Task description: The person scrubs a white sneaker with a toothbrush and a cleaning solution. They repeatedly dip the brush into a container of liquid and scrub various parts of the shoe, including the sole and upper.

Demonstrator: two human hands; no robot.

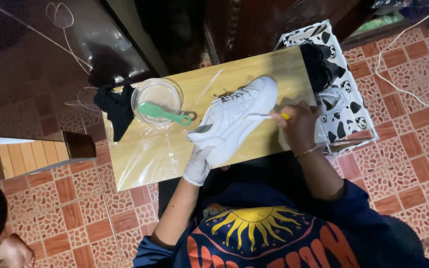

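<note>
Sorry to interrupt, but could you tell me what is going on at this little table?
A person steadies a white sneaker on a wooden board with the gloved left hand. The bare right hand holds a small brush against the shoe's side. A green brush rests across a clear bowl, beside a black cloth.

- The surface (140, 164) has bare room along its near left part, below the bowl (157, 94) and left of the white shoe (237, 119).
- The bowl, with a green brush (164, 113) lying across it, blocks the far left corner; a black cloth (117, 109) hangs just beside it over the left edge.
- The shoe lies diagonally across the middle.
- A narrow open strip runs along the far edge, above the shoe.
- On the right a patterned basket (356, 106) stands against the surface's edge.
</note>
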